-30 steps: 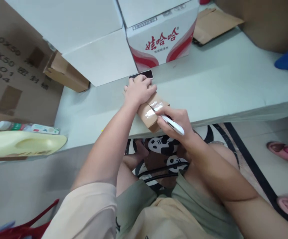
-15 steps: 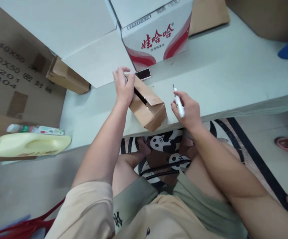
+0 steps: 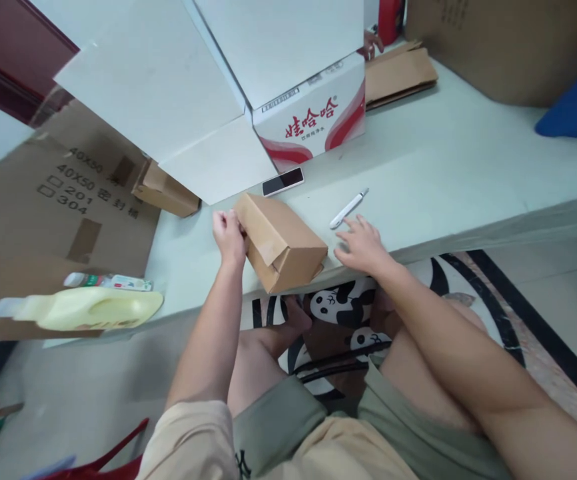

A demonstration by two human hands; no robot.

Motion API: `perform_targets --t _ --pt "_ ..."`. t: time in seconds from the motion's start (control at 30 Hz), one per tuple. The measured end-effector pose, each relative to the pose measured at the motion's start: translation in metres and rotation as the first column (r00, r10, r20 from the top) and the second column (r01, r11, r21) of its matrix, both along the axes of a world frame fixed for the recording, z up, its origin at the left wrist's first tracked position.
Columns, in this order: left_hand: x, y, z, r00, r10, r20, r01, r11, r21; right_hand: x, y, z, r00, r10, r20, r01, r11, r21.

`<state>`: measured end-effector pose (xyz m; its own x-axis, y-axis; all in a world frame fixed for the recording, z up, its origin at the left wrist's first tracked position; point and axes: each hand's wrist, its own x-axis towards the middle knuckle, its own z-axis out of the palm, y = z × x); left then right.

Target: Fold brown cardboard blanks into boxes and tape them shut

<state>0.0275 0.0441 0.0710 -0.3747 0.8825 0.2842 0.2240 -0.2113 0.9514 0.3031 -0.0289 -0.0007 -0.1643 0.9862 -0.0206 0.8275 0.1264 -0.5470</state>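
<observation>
A small brown cardboard box (image 3: 288,230) rests near the front edge of the table, tilted, with a loose flap on its left side. My left hand (image 3: 229,235) is closed on the left edge of this box, fingers curled at the flap. A slim white utility knife (image 3: 348,209) with a thin metal tip lies on the tabletop right of the box. Just below its handle end is my right hand (image 3: 361,245), fingers spread and holding nothing; a fingertip is at or very near the handle.
Behind the box lie a dark-screened phone (image 3: 283,181) and a white-and-red carton (image 3: 313,123) with raised flaps. A yellow bottle (image 3: 83,308) and a large brown carton (image 3: 68,220) stand left. Another person's hand (image 3: 371,45) shows at the back near folded cardboard (image 3: 401,75).
My right hand has let go of the utility knife, which now lies on the table. The small box has been turned, its slit no longer facing up, and my left hand has shifted along it.
</observation>
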Motion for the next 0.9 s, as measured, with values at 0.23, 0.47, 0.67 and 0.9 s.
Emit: perform_targets --t 0.23,0.47,0.67,0.9 --pt "-0.039 -0.09 -0.028 0.943 -0.072 0.326 0.122 0.983 -0.136 -0.028 -0.009 0.002 0.93 0.167 -0.328 -0.207 0.974 -0.091" --pt "-0.048 -0.149 -0.068 0.921 0.096 0.377 0.023 0.954 -0.299 -0.033 -0.008 -0.001 0.744 0.288 -0.603 -0.329 0.943 0.045" --pt "-0.033 -0.132 -0.062 0.916 0.089 0.392 -0.014 0.982 -0.189 -0.037 -0.007 -0.006 0.73 0.109 -0.675 -0.112 0.993 0.04" --pt "-0.032 -0.127 -0.066 0.973 0.001 0.231 0.048 0.977 -0.208 -0.03 -0.004 0.0 0.656 -0.024 -0.754 0.037 0.999 0.0"
